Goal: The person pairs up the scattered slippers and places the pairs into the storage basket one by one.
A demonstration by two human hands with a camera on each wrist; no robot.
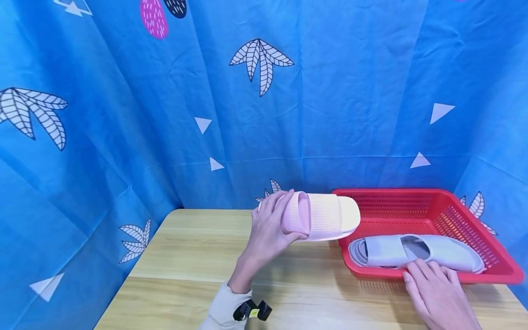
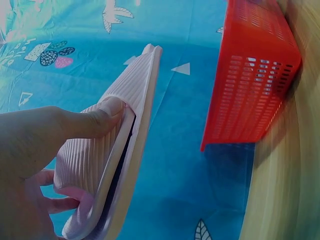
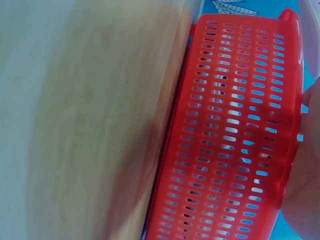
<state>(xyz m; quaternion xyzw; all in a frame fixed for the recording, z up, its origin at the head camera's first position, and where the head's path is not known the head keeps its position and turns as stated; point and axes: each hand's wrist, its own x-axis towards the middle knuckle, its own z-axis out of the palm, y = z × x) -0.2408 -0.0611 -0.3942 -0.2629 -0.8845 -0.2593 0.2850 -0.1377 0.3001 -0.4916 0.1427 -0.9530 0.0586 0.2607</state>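
Observation:
My left hand (image 1: 270, 222) grips pink ribbed slide slippers (image 1: 326, 215) above the table, left of the red basket. In the left wrist view the thumb presses on the ribbed strap of the pink slippers (image 2: 90, 165), and two sole layers with a dark gap suggest a nested pair. Grey slippers (image 1: 383, 250) lie along the basket's front inner side, apparently stacked too. My right hand (image 1: 439, 293) holds the front rim of the red basket (image 1: 491, 277), fingers bent over it near the grey slippers. In the right wrist view, the right hand (image 3: 305, 175) shows only partly.
The slotted basket stands at the right of the wooden table (image 1: 185, 266); its rear part shows bare red floor. Blue patterned cloth (image 1: 350, 91) hangs behind the table and along both sides. A small black device (image 1: 251, 310) is strapped on the left wrist.

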